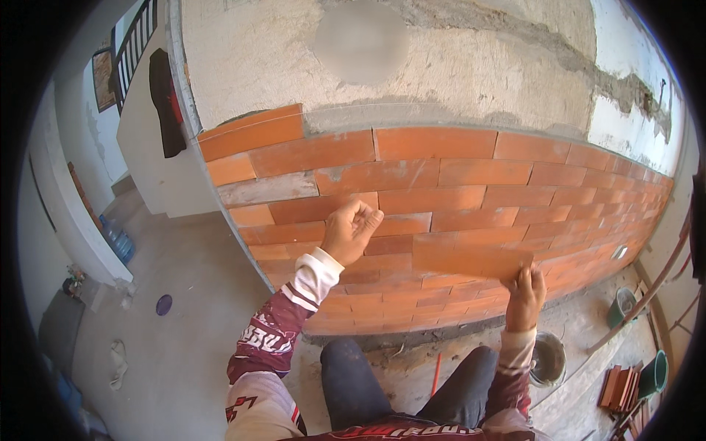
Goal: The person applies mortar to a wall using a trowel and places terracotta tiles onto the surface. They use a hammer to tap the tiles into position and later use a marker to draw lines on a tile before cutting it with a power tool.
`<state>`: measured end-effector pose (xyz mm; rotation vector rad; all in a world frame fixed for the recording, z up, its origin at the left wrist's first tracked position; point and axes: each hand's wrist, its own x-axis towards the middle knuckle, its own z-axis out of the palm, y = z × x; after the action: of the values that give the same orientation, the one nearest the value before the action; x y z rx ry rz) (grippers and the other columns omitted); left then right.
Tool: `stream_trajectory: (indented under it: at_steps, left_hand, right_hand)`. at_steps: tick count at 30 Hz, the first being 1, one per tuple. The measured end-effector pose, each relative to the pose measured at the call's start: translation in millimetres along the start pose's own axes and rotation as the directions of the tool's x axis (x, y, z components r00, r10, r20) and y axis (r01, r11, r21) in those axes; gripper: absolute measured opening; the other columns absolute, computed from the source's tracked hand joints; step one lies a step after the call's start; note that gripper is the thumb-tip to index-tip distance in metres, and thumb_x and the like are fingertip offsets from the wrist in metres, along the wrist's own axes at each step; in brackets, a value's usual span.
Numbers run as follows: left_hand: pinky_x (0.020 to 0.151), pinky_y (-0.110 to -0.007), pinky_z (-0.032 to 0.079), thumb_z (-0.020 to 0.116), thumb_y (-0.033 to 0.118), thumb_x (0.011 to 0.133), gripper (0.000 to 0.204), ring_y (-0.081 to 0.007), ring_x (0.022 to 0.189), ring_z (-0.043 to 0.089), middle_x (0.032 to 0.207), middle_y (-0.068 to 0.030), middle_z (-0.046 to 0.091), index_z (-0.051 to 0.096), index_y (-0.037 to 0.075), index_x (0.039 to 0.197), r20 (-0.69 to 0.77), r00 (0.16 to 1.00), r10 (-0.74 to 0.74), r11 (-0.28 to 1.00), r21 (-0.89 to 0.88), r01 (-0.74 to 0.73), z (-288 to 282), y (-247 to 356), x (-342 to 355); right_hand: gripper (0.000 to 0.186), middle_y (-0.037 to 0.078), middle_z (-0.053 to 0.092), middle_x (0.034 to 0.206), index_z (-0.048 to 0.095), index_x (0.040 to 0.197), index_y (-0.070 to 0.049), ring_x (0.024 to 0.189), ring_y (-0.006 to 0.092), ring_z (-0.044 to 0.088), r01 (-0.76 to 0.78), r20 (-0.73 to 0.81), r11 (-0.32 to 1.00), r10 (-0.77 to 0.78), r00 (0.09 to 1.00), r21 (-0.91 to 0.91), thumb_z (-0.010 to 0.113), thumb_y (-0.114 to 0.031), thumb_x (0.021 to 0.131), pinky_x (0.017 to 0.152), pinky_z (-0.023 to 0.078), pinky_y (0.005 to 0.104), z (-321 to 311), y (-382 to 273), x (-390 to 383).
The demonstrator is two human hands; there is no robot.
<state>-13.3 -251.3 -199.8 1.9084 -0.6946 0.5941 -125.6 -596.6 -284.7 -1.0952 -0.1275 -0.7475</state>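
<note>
My right hand (524,298) is closed on the right end of a thin, flat terracotta tile (471,259), held roughly level in front of the wall. My left hand (353,229) hovers before the tiled wall with its fingers curled and pinched; whatever lies between them, if anything, is hidden. Rows of orange brick-like tiles (415,175) cover the lower wall in a staggered pattern. One tile (254,134) sits alone on the top row at the left corner. A thin string (250,122) runs along that row's upper edge.
Bare rough plaster (471,77) lies above the tiles. At my right stand a mortar bucket (548,360), a green bucket (653,375) and a stack of tiles (620,387). A long pole (647,290) leans there. A purple disc (164,305) and white rag (118,364) lie left.
</note>
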Motion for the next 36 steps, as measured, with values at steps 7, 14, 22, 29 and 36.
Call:
stream_trajectory:
  at_steps: [7,14,22,29,36]
  left_hand:
    - [0.077,-0.024,0.051,0.068,0.014,0.092,0.037,-0.0107,0.085,0.063,0.097,-0.0078,0.069,0.059,-0.006,0.122,-0.094,0.995,0.017,0.985,-0.169,-0.033,-7.9,31.3,-3.0]
    - [0.074,-0.026,0.056,0.068,0.006,0.090,0.025,-0.0175,0.082,0.069,0.095,-0.0119,0.070,0.066,-0.008,0.111,-0.349,0.931,-0.106,0.930,-0.366,-0.032,-42.6,36.5,22.9]
    - [0.073,-0.027,0.056,0.068,0.012,0.091,0.033,-0.0188,0.082,0.069,0.097,-0.0129,0.069,0.063,-0.010,0.115,-0.384,0.903,-0.195,0.919,-0.393,0.031,-62.1,27.6,33.1]
    - [0.070,-0.027,0.058,0.067,0.009,0.091,0.031,-0.0184,0.079,0.069,0.094,-0.0146,0.070,0.064,-0.012,0.112,-0.457,0.875,-0.158,0.933,-0.358,-0.019,-70.5,28.3,52.1]
    - [0.067,-0.027,0.058,0.067,0.010,0.090,0.033,-0.0201,0.079,0.070,0.097,-0.0156,0.069,0.062,-0.013,0.114,-0.477,0.863,-0.163,0.936,-0.351,-0.017,-78.3,27.3,69.0]
  right_hand:
    - [0.024,0.005,0.057,0.098,0.055,0.114,0.005,0.091,0.0145,0.060,0.053,0.075,0.965,-0.074,0.994,0.256,0.055,-0.015,0.100,0.077,0.058,0.0306,97.4,-8.1,56.6]
    - [0.026,0.008,0.060,0.102,0.055,0.114,0.005,0.092,0.0165,0.063,-0.002,0.244,0.977,-0.051,0.968,0.212,0.059,-0.015,0.097,0.074,0.059,0.0307,164.6,-15.7,104.1]
    - [0.032,0.010,0.067,0.099,0.062,0.114,0.006,0.087,0.0155,0.066,0.136,0.292,0.990,-0.124,0.948,-0.021,0.063,-0.019,0.095,0.069,0.057,0.0279,210.2,-24.0,134.4]
    - [0.035,0.013,0.072,0.093,0.068,0.108,0.007,0.081,0.0164,0.066,0.325,0.217,0.905,-0.271,0.938,-0.275,0.066,-0.023,0.090,0.072,0.053,0.0303,225.8,-16.7,153.8]
    - [0.035,0.020,0.072,0.091,0.070,0.104,0.004,0.083,0.0260,0.070,0.420,0.231,0.760,-0.350,0.908,-0.495,0.066,-0.027,0.088,0.077,0.052,0.0340,238.9,-27.9,158.5]
